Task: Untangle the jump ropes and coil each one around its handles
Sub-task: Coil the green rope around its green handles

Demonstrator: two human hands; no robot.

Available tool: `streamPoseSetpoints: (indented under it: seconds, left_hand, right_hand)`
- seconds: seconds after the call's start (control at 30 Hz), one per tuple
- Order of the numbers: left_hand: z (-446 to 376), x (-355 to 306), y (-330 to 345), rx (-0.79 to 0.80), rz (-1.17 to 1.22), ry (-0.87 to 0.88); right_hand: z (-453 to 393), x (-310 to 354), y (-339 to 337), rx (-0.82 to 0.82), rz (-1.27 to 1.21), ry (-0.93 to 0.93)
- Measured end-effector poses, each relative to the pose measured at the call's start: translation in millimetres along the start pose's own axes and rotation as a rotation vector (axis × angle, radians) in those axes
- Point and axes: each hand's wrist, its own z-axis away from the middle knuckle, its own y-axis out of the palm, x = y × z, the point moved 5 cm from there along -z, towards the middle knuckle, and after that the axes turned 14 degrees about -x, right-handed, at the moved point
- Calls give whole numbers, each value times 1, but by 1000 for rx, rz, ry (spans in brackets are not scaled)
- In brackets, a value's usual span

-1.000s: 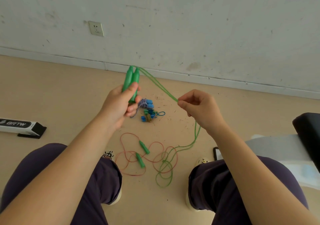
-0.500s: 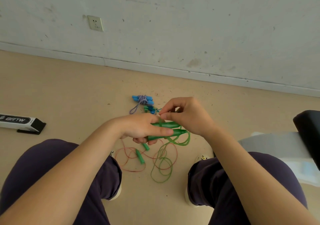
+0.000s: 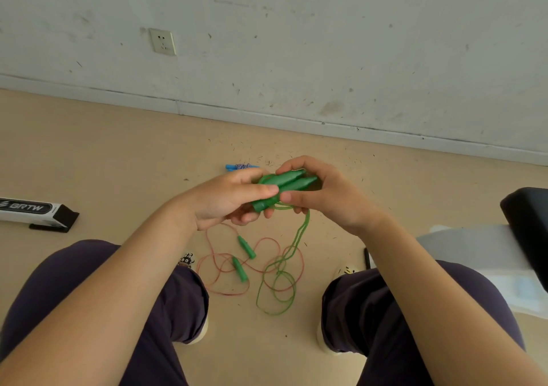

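My left hand [image 3: 228, 200] grips two green handles [image 3: 284, 185] held side by side, lying almost level and pointing right. My right hand [image 3: 323, 195] curls round their far ends and holds the green rope [image 3: 301, 234] against them; one loop lies round the handles. The rest of the green rope hangs down to loose coils on the floor [image 3: 275, 290]. A red rope [image 3: 225, 264] with two small green handles [image 3: 244, 256] lies tangled beneath, crossing the green coils. A blue-handled rope [image 3: 240, 166], coiled, peeks out behind my hands.
I sit facing a white wall with a socket [image 3: 162, 41]. My knees [image 3: 124, 290] frame the ropes on the beige floor. A white and black box [image 3: 35, 212] lies at left. A dark cushion [image 3: 527, 225] and white sheet [image 3: 474, 252] are at right.
The handles came down from upright to level in my left hand. My right hand moved in from the stretched rope and now wraps it round the handles.
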Motion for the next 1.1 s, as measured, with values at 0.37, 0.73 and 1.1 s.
streamPoseSetpoints:
  seconds: [0.37, 0.73, 1.1]
  left_hand:
    - [0, 4, 5, -20, 33, -65]
    - [2, 0, 9, 10, 61, -20]
    - [-7, -5, -1, -256, 244, 148]
  right_hand:
    - [-2, 3, -8, -158, -4, -63]
    - [-4, -1, -7, -106, -155, 14]
    - [-7, -12, 11, -68, -171, 67]
